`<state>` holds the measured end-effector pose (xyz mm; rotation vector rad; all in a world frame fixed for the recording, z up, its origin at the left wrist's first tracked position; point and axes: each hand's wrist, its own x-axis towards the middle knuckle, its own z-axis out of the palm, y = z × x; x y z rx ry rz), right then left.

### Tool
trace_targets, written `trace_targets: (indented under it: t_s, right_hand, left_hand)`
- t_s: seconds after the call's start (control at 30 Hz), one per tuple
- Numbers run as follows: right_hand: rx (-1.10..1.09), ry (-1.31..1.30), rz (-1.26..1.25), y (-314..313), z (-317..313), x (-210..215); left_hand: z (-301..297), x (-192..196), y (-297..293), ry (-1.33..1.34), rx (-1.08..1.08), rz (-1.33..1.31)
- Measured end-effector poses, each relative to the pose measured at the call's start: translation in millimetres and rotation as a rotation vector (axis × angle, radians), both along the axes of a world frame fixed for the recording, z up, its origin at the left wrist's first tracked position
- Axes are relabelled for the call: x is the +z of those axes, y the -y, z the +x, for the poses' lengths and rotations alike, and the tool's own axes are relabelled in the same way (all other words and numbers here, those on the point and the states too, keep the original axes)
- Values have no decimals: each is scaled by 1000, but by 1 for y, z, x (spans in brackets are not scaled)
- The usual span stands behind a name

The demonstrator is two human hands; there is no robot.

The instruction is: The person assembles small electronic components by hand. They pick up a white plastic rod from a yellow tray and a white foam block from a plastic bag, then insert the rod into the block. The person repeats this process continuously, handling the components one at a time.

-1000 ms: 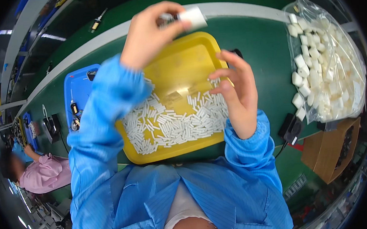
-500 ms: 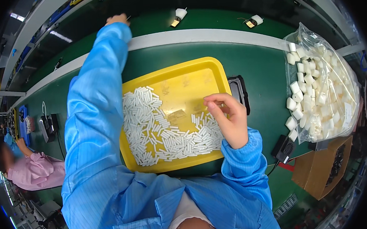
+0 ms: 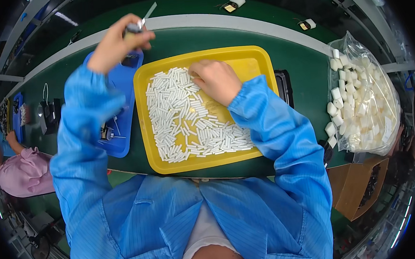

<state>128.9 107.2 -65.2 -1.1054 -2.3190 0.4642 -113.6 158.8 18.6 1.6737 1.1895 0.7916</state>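
Note:
My left hand [image 3: 120, 43] is raised near the white rail, above the far end of a blue tray [image 3: 125, 94]. Its fingers are closed round a small dark part [image 3: 134, 27] from which a pale flat strip sticks up. Over the yellow tray [image 3: 210, 166], my right hand [image 3: 216, 80] reaches to the far edge of a pile of small white tubes [image 3: 173, 117]. The right fingers are bent and pressed together at the tubes; their tips are partly hidden, so what they hold cannot be made out.
Beyond the white rail [image 3: 201, 20], a green belt carries a white-and-gold part [image 3: 234, 3] and a similar part [image 3: 308, 24]. A clear bag of white cylinders [image 3: 362, 96] lies at right, above a cardboard box [image 3: 356, 187]. A person in pink [image 3: 25, 171] sits at far left.
My left hand has drawn back from the belt, now gripping the dark part. The right hand has moved left and farther over the tubes. The blue tray has come into sight.

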Motion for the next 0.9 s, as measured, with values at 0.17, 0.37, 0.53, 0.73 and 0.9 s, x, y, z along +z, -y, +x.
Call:
trace_targets:
  t_s: [0.17,0.37,0.53,0.73,0.9]
  right_hand:
    - [-15,272,-115,-1,-10,9]
    - [-74,204,-85,15,25,11]
    - [-131,-496,-487,45,51,67]
    - [-126,-1067,-553,85,65,107]
    - [-138,-1083,-548,91,69,99]
  left_hand:
    - [25,7,111,171,90,-246]
    - [58,0,153,199,96,-34]
    - [76,2,156,99,54,256]
    - [96,4,153,90,-28,234]
    - [111,15,154,59,-52,186]
